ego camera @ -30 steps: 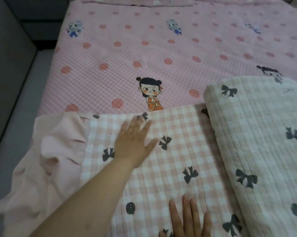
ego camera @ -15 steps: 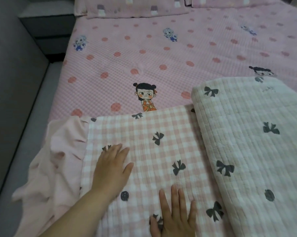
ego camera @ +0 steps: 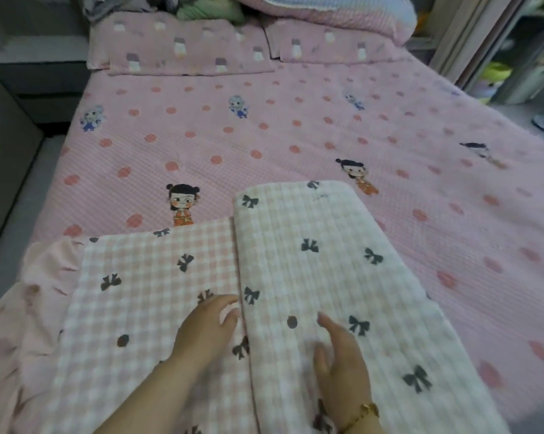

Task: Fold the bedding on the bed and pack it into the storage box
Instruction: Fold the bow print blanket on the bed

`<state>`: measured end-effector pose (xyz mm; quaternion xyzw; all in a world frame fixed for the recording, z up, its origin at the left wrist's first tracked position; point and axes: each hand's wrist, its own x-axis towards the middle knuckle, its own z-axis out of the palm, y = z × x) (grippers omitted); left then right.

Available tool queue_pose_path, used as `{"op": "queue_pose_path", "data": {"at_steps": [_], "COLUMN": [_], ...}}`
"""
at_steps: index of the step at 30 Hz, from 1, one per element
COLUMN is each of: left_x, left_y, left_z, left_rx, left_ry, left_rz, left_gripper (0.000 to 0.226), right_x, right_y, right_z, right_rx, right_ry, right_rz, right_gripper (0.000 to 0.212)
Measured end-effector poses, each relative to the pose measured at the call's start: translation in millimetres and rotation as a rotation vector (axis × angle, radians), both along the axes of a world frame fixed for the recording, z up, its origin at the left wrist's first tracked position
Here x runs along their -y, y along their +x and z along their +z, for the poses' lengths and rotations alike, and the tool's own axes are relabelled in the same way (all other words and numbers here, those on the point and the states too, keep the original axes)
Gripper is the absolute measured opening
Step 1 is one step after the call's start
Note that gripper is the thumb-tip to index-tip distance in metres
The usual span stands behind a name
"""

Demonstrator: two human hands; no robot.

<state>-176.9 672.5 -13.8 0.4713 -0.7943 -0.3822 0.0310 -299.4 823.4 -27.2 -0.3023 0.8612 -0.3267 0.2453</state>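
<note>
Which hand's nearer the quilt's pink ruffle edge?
Left. Left hand lies on the checked layer, right of the ruffle; right hand rests farther right, on the folded-over layer.

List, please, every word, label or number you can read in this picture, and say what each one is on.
No text here can be read.
Small dark mark near the far end of the folded quilt: too blurred to read, and it may not be writing.
Bed sheet and pillowcases: cartoon figures and dots only, no words.

My left forearm is bare to the frame's edge; a thin gold bracelet circles my right wrist.
</note>
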Motion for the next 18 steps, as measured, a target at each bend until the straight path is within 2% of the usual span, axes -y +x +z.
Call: {"op": "queue_pose_path", "data": {"at_steps": [3,6,8,11,13,15,18], "left_x": [-42.3,-78.8,-93.7,-103.4,-103.6,-100.0,-93.2], "left_y": [-53.1,-87.1,-98.0,-108.9,-114.4,-113.5,-103.6], "left_z": [1.2,-13.7,-25.0,-34.7,-34.0,-30.2,-17.7], "left_rx": [0.029,0.176,0.306,0.399,0.389,0.351,0.151], "left_ry": [0.124,0.189,0.181,0.161,0.205,0.283,0.458], "left_rz": [-0.115,-0.252,-0.335,-0.379,-0.364,-0.333,-0.185], "left_gripper": [0.043,0.057,0.067,0.073,0.071,0.066,0.059], "right_x": [-58.2,-109.3,-129.5,-139.6,-139.4,-138.5,-130.8], "right_y": [-79.5,-134.6,-155.7,-171.8,-174.9,-176.7,-160.7], "right_z": [18.8,18.6,18.7,24.3,31.6,36.8,59.7], "right_rx": [-0.128,-0.036,0.145,0.337,0.350,0.351,0.496], "right_ry": [0.131,0.471,0.431,0.432,0.418,0.428,0.311], "right_rz": [-0.254,-0.322,-0.376,-0.269,-0.221,-0.181,-0.127], "right_gripper": [0.046,0.071,0.085,0.071,0.065,0.074,0.076]}}
